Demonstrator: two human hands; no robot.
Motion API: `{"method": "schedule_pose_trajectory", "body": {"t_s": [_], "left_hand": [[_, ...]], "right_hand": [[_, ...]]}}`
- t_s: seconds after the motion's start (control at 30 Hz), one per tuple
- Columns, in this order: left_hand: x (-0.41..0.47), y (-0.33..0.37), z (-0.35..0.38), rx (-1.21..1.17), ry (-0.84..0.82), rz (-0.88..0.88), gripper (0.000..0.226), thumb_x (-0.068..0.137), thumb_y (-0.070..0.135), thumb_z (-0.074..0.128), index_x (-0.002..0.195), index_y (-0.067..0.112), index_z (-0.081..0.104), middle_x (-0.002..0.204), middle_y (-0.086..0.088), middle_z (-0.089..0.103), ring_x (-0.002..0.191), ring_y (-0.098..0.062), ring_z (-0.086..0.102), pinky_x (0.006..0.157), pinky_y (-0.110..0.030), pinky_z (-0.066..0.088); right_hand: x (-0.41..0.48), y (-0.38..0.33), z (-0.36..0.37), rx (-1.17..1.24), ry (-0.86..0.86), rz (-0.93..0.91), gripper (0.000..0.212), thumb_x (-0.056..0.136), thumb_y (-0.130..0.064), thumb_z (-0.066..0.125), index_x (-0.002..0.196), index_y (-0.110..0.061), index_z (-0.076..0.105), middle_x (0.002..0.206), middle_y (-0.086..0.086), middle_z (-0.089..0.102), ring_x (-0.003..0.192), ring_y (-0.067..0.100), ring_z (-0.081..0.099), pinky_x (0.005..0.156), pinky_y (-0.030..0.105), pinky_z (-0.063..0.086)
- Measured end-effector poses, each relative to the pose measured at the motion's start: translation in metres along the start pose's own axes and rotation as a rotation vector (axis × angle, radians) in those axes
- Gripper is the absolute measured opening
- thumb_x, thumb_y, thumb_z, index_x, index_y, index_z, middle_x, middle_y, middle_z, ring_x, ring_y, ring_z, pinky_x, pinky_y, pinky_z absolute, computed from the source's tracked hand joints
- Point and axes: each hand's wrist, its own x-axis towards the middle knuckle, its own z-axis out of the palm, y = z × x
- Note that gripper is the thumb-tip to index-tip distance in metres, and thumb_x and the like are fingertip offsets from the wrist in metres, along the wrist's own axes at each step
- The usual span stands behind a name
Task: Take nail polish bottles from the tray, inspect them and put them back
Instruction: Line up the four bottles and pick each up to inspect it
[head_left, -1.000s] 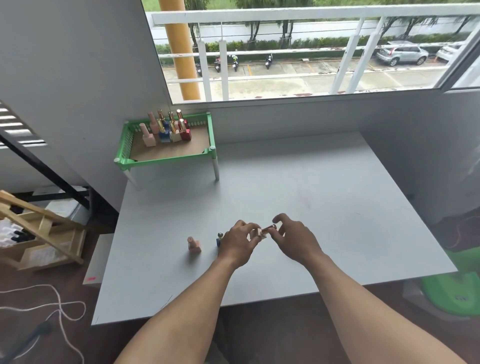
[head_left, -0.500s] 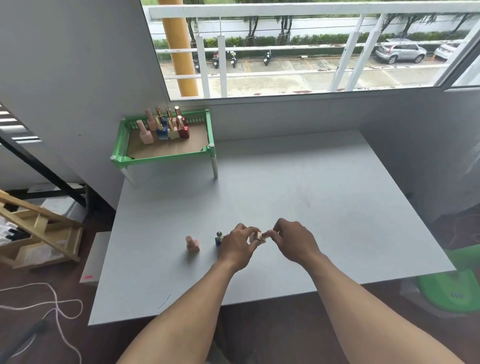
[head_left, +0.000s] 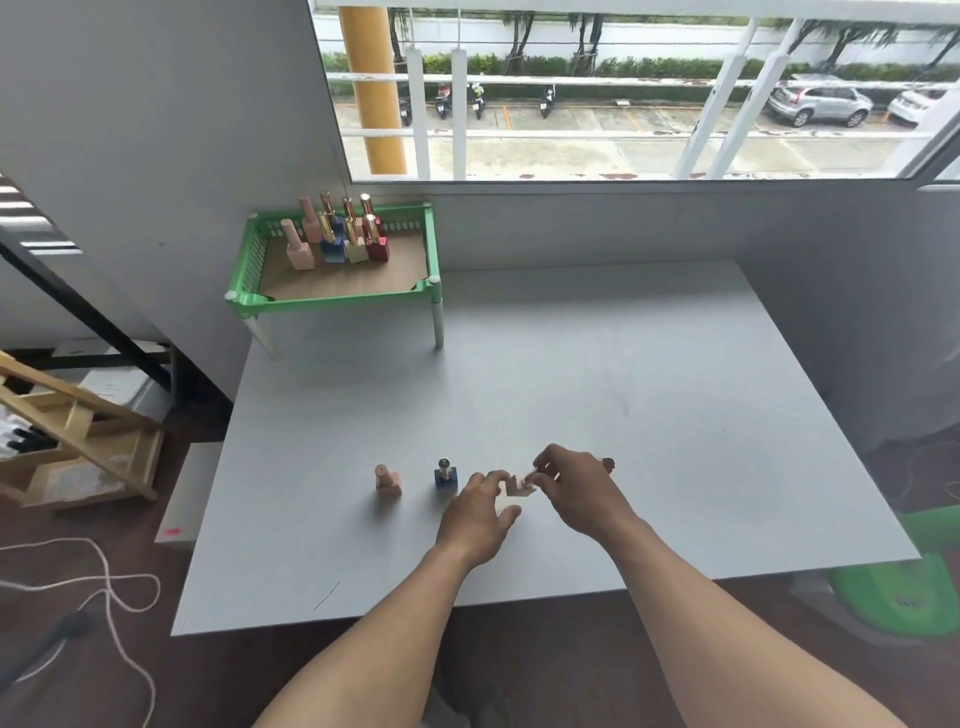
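A green raised tray (head_left: 332, 301) stands at the table's far left corner, with several upright nail polish bottles (head_left: 337, 234) at its back. Two more stand on the table near me: a pink bottle (head_left: 388, 480) and a blue bottle (head_left: 445, 475). A pale bottle (head_left: 514, 488) lies sideways between my hands, just above the table. My right hand (head_left: 576, 488) pinches its neck, and the cap end pokes out past the knuckles. My left hand (head_left: 478, 514) curls forefinger and thumb round the bottle's body.
The grey table (head_left: 623, 389) sits against a wall under a window. A wooden rack (head_left: 78, 436) and a cable lie on the floor to the left. A green object (head_left: 893, 597) sits on the floor at the right.
My left hand has dropped slightly toward me, so the blue bottle now shows in full. The pale bottle has turned a little between my hands. My right hand has barely moved.
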Motion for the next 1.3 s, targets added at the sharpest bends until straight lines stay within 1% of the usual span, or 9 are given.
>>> {"method": "schedule_pose_trajectory", "body": {"t_s": [0.1,0.2,0.33,0.47,0.6,0.97,1.07,1.2,1.3], "left_hand": [[-0.003,-0.009,0.003,0.017,-0.029,-0.013,0.044,0.094,0.035,0.054,0.136,0.033,0.043,0.126,0.005,0.053,0.104,-0.017,0.057,0.090,-0.035,0.047],[-0.004,-0.016,0.004,0.025,-0.024,-0.027,0.049,0.095,0.033,0.052,0.142,0.030,0.039,0.127,0.004,0.054,0.113,-0.015,0.054,0.094,-0.032,0.045],[-0.004,-0.021,0.002,0.005,-0.042,-0.045,0.048,0.095,0.031,0.050,0.142,0.034,0.040,0.110,0.006,0.060,0.104,-0.016,0.056,0.090,-0.034,0.047],[-0.002,-0.024,0.001,-0.020,-0.053,-0.078,0.049,0.095,0.032,0.049,0.142,0.038,0.038,0.099,0.010,0.059,0.094,-0.014,0.058,0.082,-0.032,0.049],[0.001,-0.025,-0.002,-0.040,-0.060,-0.102,0.048,0.095,0.032,0.049,0.142,0.037,0.038,0.092,0.011,0.058,0.091,-0.015,0.058,0.081,-0.033,0.049],[0.002,-0.025,-0.001,-0.033,-0.064,-0.136,0.046,0.095,0.033,0.046,0.140,0.038,0.040,0.095,0.008,0.062,0.089,-0.017,0.061,0.079,-0.035,0.050],[0.001,-0.024,-0.001,-0.036,-0.069,-0.139,0.045,0.095,0.033,0.047,0.139,0.038,0.040,0.094,0.008,0.062,0.088,-0.017,0.061,0.077,-0.034,0.050],[0.000,-0.022,-0.001,-0.011,-0.034,-0.149,0.030,0.094,0.023,0.043,0.123,0.028,0.052,0.104,0.000,0.065,0.093,-0.022,0.061,0.077,-0.034,0.048],[-0.001,-0.019,0.000,0.011,-0.016,-0.157,0.021,0.090,0.017,0.039,0.100,0.022,0.057,0.096,-0.002,0.065,0.087,-0.025,0.059,0.072,-0.034,0.047]], "right_hand": [[0.004,-0.002,0.005,-0.004,-0.002,-0.005,0.017,0.095,-0.027,0.052,0.108,-0.020,0.061,0.103,-0.003,0.071,0.092,0.018,0.063,0.068,0.018,0.034],[0.008,-0.006,0.011,-0.009,0.011,0.009,0.018,0.095,-0.029,0.053,0.109,-0.021,0.061,0.104,-0.003,0.070,0.092,0.019,0.063,0.072,0.030,0.043],[0.014,-0.011,0.019,0.039,0.007,0.002,0.021,0.094,-0.033,0.056,0.108,-0.019,0.061,0.100,-0.003,0.068,0.089,0.019,0.063,0.078,0.037,0.053],[0.021,-0.015,0.027,0.054,0.041,-0.039,0.021,0.094,-0.033,0.057,0.109,-0.020,0.062,0.102,-0.004,0.069,0.091,0.016,0.062,0.073,0.031,0.049],[0.027,-0.018,0.032,0.054,0.040,-0.045,0.020,0.093,-0.034,0.058,0.108,-0.022,0.062,0.100,-0.006,0.068,0.088,0.016,0.062,0.069,0.028,0.043],[0.035,-0.012,0.042,0.104,0.017,-0.050,0.014,0.092,-0.034,0.058,0.103,-0.026,0.061,0.091,-0.011,0.066,0.083,0.014,0.063,0.074,0.034,0.052],[0.034,-0.013,0.043,0.113,0.008,-0.052,0.017,0.092,-0.034,0.057,0.107,-0.026,0.058,0.090,-0.011,0.065,0.084,0.016,0.062,0.076,0.037,0.053],[0.029,-0.008,0.039,0.127,-0.005,-0.047,0.027,0.093,-0.038,0.055,0.118,-0.029,0.049,0.094,-0.008,0.065,0.083,0.017,0.062,0.071,0.034,0.050],[0.026,-0.001,0.036,0.061,-0.023,0.023,0.022,0.094,-0.034,0.052,0.113,-0.023,0.051,0.093,-0.004,0.067,0.083,0.019,0.061,0.068,0.034,0.047]]}}
